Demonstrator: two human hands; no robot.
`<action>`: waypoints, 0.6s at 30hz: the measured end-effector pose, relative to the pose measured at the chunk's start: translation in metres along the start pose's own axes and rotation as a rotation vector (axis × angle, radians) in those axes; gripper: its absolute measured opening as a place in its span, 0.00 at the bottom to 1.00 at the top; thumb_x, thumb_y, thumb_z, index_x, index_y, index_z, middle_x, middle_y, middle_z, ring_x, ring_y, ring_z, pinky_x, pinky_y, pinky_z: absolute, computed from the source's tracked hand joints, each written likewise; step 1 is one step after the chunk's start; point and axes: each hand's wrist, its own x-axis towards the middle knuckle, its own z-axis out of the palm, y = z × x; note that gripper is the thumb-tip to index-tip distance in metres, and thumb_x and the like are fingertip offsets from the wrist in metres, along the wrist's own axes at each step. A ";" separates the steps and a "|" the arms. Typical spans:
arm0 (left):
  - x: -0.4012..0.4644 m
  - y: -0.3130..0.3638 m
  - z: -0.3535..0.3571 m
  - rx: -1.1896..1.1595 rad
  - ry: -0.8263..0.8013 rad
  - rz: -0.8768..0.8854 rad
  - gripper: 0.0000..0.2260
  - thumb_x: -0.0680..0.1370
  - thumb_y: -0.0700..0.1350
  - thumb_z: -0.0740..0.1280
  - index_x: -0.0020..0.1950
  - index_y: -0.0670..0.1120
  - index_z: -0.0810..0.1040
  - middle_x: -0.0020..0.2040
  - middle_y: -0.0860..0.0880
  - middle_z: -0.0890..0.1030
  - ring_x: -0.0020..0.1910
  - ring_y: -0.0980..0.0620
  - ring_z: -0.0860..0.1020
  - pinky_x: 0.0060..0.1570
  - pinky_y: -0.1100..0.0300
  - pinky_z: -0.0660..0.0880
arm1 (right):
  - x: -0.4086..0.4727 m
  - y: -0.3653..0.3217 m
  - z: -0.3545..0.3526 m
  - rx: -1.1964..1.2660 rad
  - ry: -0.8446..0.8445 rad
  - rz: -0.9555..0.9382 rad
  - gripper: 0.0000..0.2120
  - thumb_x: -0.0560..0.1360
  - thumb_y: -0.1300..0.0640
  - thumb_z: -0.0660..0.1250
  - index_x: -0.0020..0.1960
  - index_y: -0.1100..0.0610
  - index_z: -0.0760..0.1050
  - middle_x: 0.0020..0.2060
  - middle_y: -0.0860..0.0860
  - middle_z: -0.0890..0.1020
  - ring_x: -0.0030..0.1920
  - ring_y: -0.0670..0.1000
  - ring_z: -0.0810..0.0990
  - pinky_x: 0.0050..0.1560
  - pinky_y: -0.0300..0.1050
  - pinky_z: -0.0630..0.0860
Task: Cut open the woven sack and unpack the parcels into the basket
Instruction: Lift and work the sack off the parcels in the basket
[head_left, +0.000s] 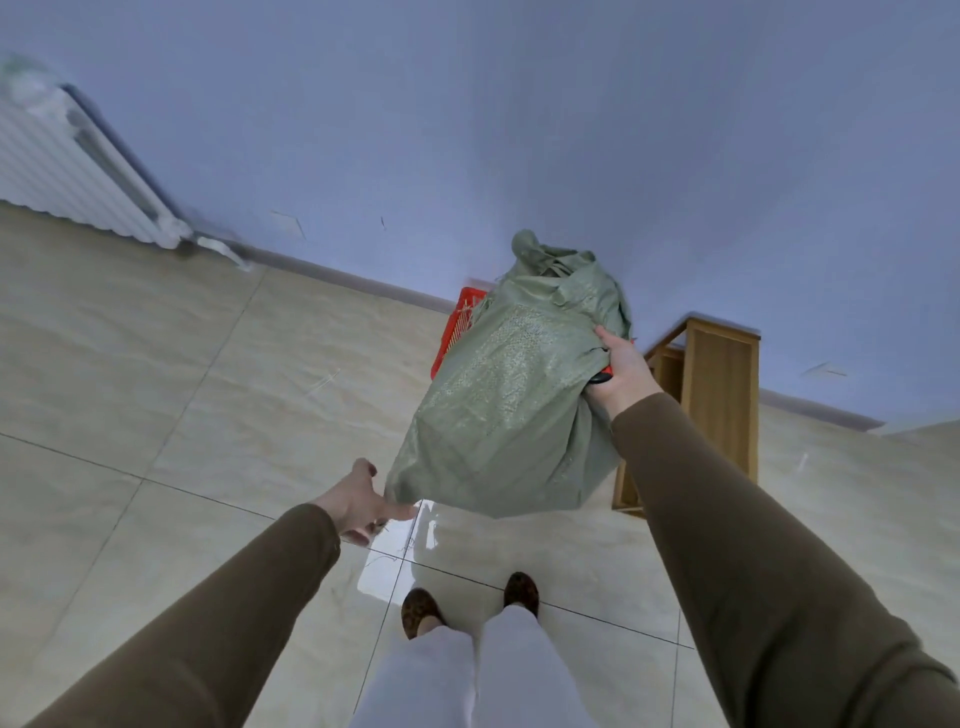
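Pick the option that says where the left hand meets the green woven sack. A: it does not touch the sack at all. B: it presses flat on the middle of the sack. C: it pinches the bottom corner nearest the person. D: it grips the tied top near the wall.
C: the left hand pinches the lower corner of the green woven sack, while the right hand holds its far side.

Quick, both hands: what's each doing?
Left hand: pinches the bottom corner of the green woven sack.
Right hand: grips the sack's side, with a red-and-black tool.
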 end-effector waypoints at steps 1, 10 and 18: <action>0.005 -0.005 0.000 0.008 -0.025 -0.035 0.42 0.71 0.53 0.81 0.75 0.52 0.58 0.60 0.41 0.80 0.43 0.46 0.85 0.36 0.56 0.81 | 0.000 -0.001 0.000 0.010 0.001 0.006 0.19 0.84 0.58 0.65 0.74 0.62 0.73 0.69 0.61 0.80 0.69 0.61 0.79 0.73 0.59 0.73; 0.027 0.027 0.012 -0.051 -0.001 0.278 0.05 0.83 0.41 0.68 0.56 0.41 0.82 0.51 0.43 0.84 0.49 0.48 0.82 0.51 0.57 0.79 | 0.032 -0.024 0.004 -0.026 0.038 0.070 0.17 0.85 0.59 0.64 0.72 0.63 0.73 0.68 0.61 0.79 0.69 0.61 0.80 0.72 0.56 0.73; -0.016 0.151 -0.029 -0.012 -0.273 0.478 0.05 0.82 0.36 0.68 0.53 0.40 0.84 0.46 0.54 0.87 0.47 0.59 0.85 0.53 0.63 0.79 | 0.123 -0.046 0.011 -0.263 0.098 0.113 0.11 0.87 0.65 0.57 0.45 0.60 0.68 0.38 0.55 0.70 0.31 0.48 0.67 0.17 0.34 0.69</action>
